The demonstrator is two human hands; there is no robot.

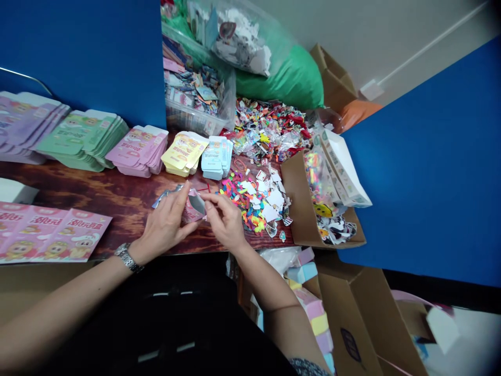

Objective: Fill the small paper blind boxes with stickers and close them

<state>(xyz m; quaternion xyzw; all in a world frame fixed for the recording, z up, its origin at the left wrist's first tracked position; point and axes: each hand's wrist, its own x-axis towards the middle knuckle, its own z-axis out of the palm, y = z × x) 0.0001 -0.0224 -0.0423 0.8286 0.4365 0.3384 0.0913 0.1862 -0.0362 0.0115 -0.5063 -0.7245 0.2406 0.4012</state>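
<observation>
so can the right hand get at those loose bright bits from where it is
Probably yes: the loose bright bits lie right beside the right hand, with nothing apparent between. Its fingers are on the open pink packet, though, so it would likely have to let go first.

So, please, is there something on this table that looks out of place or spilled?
Mostly no; I see no clear damage. One small cut-out lies apart from the loose coloured and white pieces, near the front edge of the table, where it might get knocked off. The heap is messy, but maybe intended.
</observation>
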